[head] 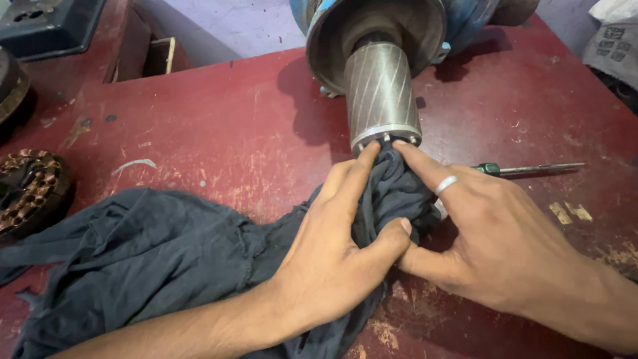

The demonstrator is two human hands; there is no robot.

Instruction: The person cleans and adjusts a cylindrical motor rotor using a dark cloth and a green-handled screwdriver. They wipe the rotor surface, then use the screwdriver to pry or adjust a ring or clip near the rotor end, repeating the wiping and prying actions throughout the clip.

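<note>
Left hand [332, 249]: bare, no ring or wristband, forearm uncovered with no sleeve showing, nails short. Right hand [495, 236]: bare, forearm likewise unsleeved, nails short. Sole worn item: a plain silver-coloured ring [445, 184], a smooth narrow band without stone, seated on a finger of the right hand.

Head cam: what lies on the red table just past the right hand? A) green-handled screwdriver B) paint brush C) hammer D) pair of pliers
A: a slim screwdriver with a green handle and metal shaft lies flat on the red table beyond the right hand, which with the left hand presses a dark cloth against the end of the metal rotor.
</note>
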